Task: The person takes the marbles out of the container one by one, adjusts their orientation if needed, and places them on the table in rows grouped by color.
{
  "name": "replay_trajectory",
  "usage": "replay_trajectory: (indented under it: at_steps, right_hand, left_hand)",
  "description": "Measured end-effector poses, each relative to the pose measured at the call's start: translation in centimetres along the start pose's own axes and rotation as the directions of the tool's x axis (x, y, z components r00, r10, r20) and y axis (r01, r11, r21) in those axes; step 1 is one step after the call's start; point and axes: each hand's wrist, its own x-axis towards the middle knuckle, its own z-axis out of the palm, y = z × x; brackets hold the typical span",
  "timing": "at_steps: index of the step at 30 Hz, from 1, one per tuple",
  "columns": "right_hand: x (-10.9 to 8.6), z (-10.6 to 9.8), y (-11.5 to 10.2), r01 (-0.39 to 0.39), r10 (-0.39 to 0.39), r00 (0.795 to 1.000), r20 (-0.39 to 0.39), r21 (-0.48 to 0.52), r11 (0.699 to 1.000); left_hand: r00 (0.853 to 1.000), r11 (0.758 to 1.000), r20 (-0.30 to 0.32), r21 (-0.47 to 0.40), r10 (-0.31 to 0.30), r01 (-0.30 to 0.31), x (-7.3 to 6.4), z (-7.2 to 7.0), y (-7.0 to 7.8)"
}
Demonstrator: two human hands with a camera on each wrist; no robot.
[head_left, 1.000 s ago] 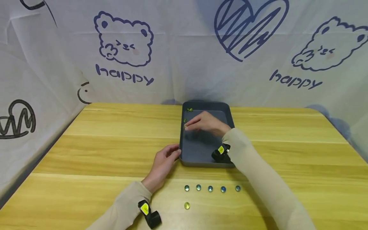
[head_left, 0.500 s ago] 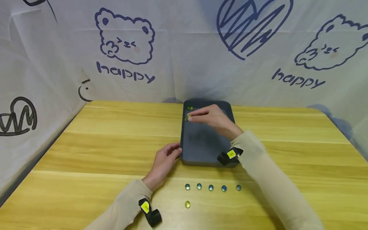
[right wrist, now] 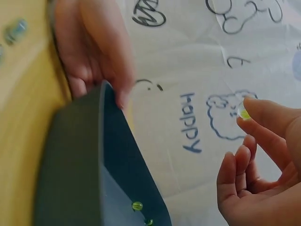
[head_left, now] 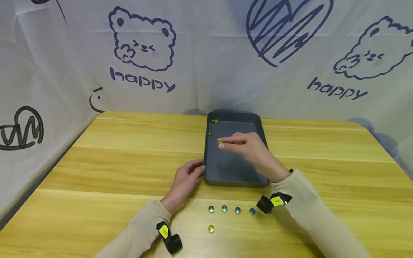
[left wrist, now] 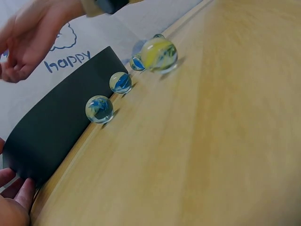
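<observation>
Above the dark grey tray (head_left: 237, 172), my right hand (head_left: 255, 148) pinches a yellow-green marble (right wrist: 243, 111) between thumb and index finger, the other fingers curled loosely. My left hand (head_left: 184, 182) touches the outside of the tray's left wall near the front corner, thumb and fingers relaxed against it. Inside the tray, small yellow-green marbles (head_left: 210, 133) lie along the left wall and in the back left corner. A row of blue-swirled marbles (head_left: 224, 208) sits on the table in front of the tray. A single yellow marble (head_left: 211, 228) lies nearer me.
The light wooden table (head_left: 122, 168) reaches back to a white cloth (head_left: 206, 71) with drawn bears and a heart. The tray's back end stands near that cloth. Each wrist carries a black camera (head_left: 174, 243); the right one partly covers the end of the blue row.
With the marble still pinched, my right hand moves first farther back by the tray's left wall, then right and toward me. My left hand stays at the tray.
</observation>
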Motion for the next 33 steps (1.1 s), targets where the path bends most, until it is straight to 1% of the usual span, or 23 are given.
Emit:
replay_trajectory:
  at_steps: [3,7,11,17,25,28,33]
  right_hand:
    - [-1.2,0.0,0.1,0.02,-0.02,1.0,0.012,-0.011,1.0]
    - [-2.9,0.2,0.4,0.038,-0.037,0.999,0.016,-0.066,0.997]
    - [-4.6,0.6,0.7,0.056,-0.051,0.998,0.045,-0.116,0.992]
    - [-6.8,1.3,1.2,0.059,-0.049,0.996,0.079,-0.127,0.99]
    - [-9.2,1.8,1.3,0.098,-0.084,0.985,0.154,-0.091,0.991]
    - [-10.0,2.2,1.6,0.08,-0.064,0.984,0.164,-0.096,0.992]
    - [-11.5,3.4,2.4,0.054,-0.043,0.988,0.151,-0.072,0.996]
  left_hand:
    - [1.0,1.0,0.004,-0.003,0.0,0.0,0.1,0.0,0.0]
    - [1.0,1.0,0.008,-0.012,-0.003,0.004,0.1,0.0,-0.2]
    - [1.0,1.0,0.003,-0.014,-0.004,0.005,0.0,-0.1,-0.2]
    - [1.0,1.0,0.011,-0.008,-0.007,0.007,0.0,-0.1,-0.2]
    - [1.0,1.0,0.017,-0.001,-0.019,0.019,0.2,-0.1,-0.1]
    - [1.0,1.0,0.018,-0.007,-0.019,0.02,0.2,-0.1,0.0]
    - [1.0,1.0,0.013,-0.011,-0.019,0.019,0.1,-0.1,0.0]
